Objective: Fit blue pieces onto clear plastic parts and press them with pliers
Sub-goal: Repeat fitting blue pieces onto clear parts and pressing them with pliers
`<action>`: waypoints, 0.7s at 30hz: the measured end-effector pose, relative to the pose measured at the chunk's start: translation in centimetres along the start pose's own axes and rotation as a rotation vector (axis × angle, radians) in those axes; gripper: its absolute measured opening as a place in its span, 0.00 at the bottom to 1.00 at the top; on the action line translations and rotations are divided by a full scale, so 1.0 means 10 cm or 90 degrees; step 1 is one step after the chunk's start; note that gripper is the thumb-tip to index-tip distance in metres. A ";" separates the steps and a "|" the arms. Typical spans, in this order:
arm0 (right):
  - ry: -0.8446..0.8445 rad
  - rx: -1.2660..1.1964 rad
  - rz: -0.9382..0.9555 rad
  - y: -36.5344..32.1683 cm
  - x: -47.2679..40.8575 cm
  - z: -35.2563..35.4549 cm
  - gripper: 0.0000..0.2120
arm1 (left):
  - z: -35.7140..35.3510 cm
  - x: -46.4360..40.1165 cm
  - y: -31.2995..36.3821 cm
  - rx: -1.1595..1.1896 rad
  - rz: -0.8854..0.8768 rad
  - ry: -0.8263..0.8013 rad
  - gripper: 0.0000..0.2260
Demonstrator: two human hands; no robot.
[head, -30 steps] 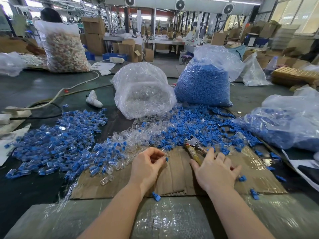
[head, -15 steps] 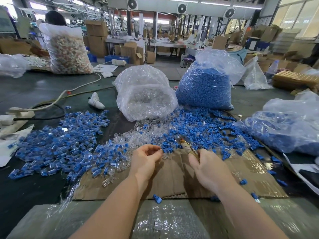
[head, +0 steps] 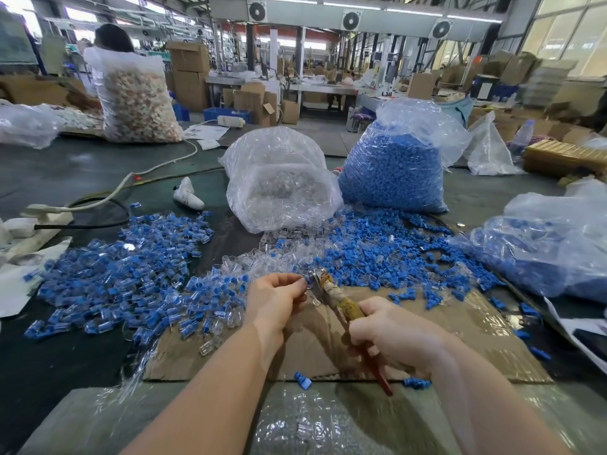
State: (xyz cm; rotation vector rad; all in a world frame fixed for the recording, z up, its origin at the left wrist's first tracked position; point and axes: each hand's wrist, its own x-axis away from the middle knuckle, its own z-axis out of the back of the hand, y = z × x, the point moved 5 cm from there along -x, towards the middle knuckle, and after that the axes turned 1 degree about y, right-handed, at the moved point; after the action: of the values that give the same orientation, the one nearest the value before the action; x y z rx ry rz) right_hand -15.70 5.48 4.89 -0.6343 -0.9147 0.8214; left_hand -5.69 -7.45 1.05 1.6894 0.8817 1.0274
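Blue-capped clear part (head: 307,284), light and slippery, I am pinching in my left hand (head: 276,302) while my right hand (head: 391,330) is gripping the pliers (head: 341,303) by their handles.

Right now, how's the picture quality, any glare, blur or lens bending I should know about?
Head view: wide-angle bending curves the ceiling beams and windows at the edges; daylight from the right windows is washed out; glare glints on the clear bag; the forearms near the bottom look soft and smeared; the left hand, right hand and pliers are fairly sharp.
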 end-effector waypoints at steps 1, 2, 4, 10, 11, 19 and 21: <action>-0.005 0.008 -0.006 0.00 0.00 -0.01 0.08 | 0.00 0.01 0.01 -0.006 0.000 0.001 0.02; -0.007 0.017 -0.005 0.00 0.00 -0.01 0.08 | 0.00 0.02 0.02 -0.012 -0.002 0.004 0.02; -0.012 0.031 0.005 -0.02 0.00 -0.02 0.05 | 0.00 0.01 0.04 -0.022 -0.006 0.012 0.02; -0.029 -0.017 0.015 0.01 -0.04 -0.03 0.06 | 0.00 0.01 0.05 -0.021 0.005 0.023 0.02; -0.032 -0.023 0.015 0.01 -0.05 -0.03 0.06 | 0.00 0.01 0.05 -0.021 0.005 0.024 0.02; -0.036 0.015 0.031 -0.01 -0.03 -0.02 0.06 | -0.01 0.04 0.05 0.000 0.029 0.038 0.04; -0.031 0.031 0.036 -0.02 -0.02 -0.02 0.06 | -0.01 0.04 0.06 -0.007 0.032 0.042 0.04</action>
State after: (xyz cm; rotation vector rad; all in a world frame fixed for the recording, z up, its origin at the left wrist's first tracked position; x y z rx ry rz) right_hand -15.56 5.18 4.91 -0.6019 -0.9222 0.9102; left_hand -5.60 -7.20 1.71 1.6852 0.8778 1.1250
